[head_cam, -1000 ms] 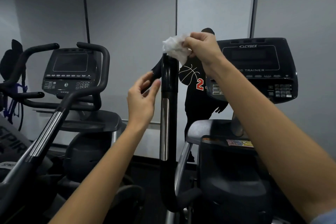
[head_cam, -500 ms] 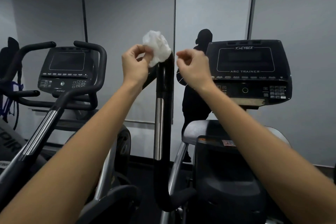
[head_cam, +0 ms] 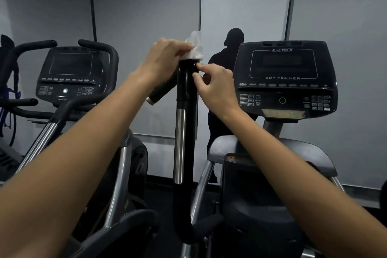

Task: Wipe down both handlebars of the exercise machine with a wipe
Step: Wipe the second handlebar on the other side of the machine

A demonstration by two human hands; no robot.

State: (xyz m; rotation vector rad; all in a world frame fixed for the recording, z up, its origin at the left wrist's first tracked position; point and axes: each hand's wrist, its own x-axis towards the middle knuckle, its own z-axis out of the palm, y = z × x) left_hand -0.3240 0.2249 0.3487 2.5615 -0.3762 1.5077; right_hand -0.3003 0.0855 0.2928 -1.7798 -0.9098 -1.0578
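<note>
A black upright handlebar (head_cam: pixel 186 94) with a chrome strip rises in the middle of the view. A crumpled white wipe (head_cam: pixel 195 48) sits on its top end, held there by my left hand (head_cam: pixel 165 58). My right hand (head_cam: pixel 213 84) is just right of the bar below the wipe, fingers curled, thumb and forefinger at the bar's side; it holds nothing that I can see. The machine's console (head_cam: pixel 284 77), marked Cybex Arc Trainer, stands to the right. No second handlebar of this machine shows.
Another trainer with a console (head_cam: pixel 69 75) and curved black handlebars (head_cam: pixel 98 48) stands at the left. Grey wall panels reflect a dark figure (head_cam: pixel 226 65) behind the bar. The machine's dark body (head_cam: pixel 261 195) fills the lower right.
The wipe passed from my right hand to my left, and my left hand has brought it down onto the bar's top. My right hand moved in close to the bar.
</note>
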